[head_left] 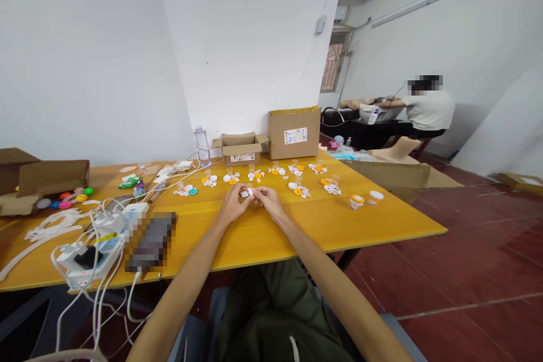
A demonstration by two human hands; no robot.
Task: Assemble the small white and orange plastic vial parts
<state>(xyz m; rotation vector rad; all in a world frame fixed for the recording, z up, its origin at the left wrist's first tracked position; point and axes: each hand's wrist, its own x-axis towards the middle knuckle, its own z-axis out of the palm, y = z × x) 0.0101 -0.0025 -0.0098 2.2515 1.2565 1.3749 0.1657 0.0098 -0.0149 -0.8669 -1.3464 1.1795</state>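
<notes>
Over the middle of the table, both my hands are closed around a small clear jar (246,193) with white pieces showing in it. My left hand (231,206) wraps it from the left, while the fingers of my right hand (268,201) pinch its right end. Fingers cover much of the jar, so I cannot tell whether a lid is on it. Just beyond lie piles of small white parts (231,179) with orange or white discs and clear jars. One pile at the left includes a teal disc (193,191).
Two lidded jars, one orange-topped (357,200) and one white-topped (375,197), stand right. Cardboard boxes (293,133) and a water bottle (202,147) line the back. A power strip (102,251), cables and a dark phone-like object (151,240) crowd the left. A person sits far right.
</notes>
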